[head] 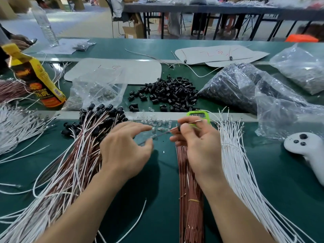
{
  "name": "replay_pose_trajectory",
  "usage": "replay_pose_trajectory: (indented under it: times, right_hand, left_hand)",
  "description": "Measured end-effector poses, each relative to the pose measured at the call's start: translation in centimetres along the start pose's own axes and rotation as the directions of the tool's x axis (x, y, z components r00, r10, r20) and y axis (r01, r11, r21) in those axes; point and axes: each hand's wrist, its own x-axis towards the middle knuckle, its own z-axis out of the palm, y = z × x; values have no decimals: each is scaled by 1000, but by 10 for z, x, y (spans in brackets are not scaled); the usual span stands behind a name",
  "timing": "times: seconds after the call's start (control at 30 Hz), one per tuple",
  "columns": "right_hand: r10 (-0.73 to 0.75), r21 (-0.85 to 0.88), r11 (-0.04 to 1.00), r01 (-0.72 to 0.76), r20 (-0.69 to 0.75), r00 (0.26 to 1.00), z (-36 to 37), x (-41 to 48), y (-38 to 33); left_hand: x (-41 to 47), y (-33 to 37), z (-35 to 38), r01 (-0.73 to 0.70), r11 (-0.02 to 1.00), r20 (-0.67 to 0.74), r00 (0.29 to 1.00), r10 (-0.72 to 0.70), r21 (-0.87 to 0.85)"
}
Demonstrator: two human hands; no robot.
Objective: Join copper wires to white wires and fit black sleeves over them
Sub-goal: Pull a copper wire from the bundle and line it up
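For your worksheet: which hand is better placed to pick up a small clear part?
Left: the left hand is free, fingertips beside the clear parts; the right hand pinches a thin wire.

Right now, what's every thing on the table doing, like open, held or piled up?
left hand, open, fingers spread near the thin wire.
right hand, pinching the thin wire.
thin wire, held, slanting.
black sleeves, loose heap.
copper wires, banded bundle, lying flat.
white wires, loose, fanned out.
finished wires, sleeved ends, piled.
yellow bottle, cap on.
green timer, showing digits.
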Motion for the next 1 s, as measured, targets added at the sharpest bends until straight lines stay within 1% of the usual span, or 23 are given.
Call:
replay_pose_trajectory:
  times: [0.03, 0.07, 0.1, 0.13, 0.2, 0.33, 0.43, 0.53, 0.6, 0.67, 0.87, 1.0]
  right_hand:
    - [-39, -83, 996, 44, 55, 998, 2, -2, 1]
    - [-72, -164, 983, 88, 100, 992, 3, -3, 2]
    - [-99, -234, 964, 128, 130, 987, 4, -4, 3]
    - [-118, -284, 946, 156, 146, 982, 3, -5, 4]
    - [-125, -316, 934, 164, 141, 982, 3, -7, 3]
    - [-119, -297, 944, 146, 108, 987, 6, -8, 4]
    - [-136, -279, 945, 170, 139, 981, 7, -10, 4]
    - [-153, -252, 948, 195, 177, 972, 5, -11, 2]
    - [-170, -265, 939, 219, 195, 966, 5, -12, 1]
    - [-164, -273, 936, 221, 218, 962, 6, -12, 0]
    - [-101, -224, 963, 150, 217, 971, 6, -13, -1]
    - [-101, -213, 965, 153, 234, 967, 5, -12, -1]
  left_hand:
    - [-2, 2, 0, -36, 991, 103, 994, 49, -127]
    - [-3, 4, 1, -14, 958, 213, 974, 78, -288]
    - [-5, 5, 2, 27, 912, 291, 951, 102, -409]
    - [-6, 4, 5, 52, 884, 322, 940, 114, -464]
    - [-4, 0, 10, 52, 886, 322, 940, 112, -461]
    - [-1, -6, 13, 59, 876, 341, 932, 124, -479]
    - [-4, -3, 15, 45, 891, 346, 930, 129, -452]
    - [-5, 0, 12, 39, 880, 264, 959, 99, -473]
    - [-6, 0, 9, -6, 882, 177, 979, 102, -471]
    - [-5, 0, 7, -24, 886, 139, 985, 99, -463]
    - [-7, 2, 9, 11, 848, 147, 986, 78, -529]
    - [-8, -1, 11, 27, 842, 175, 981, 80, -538]
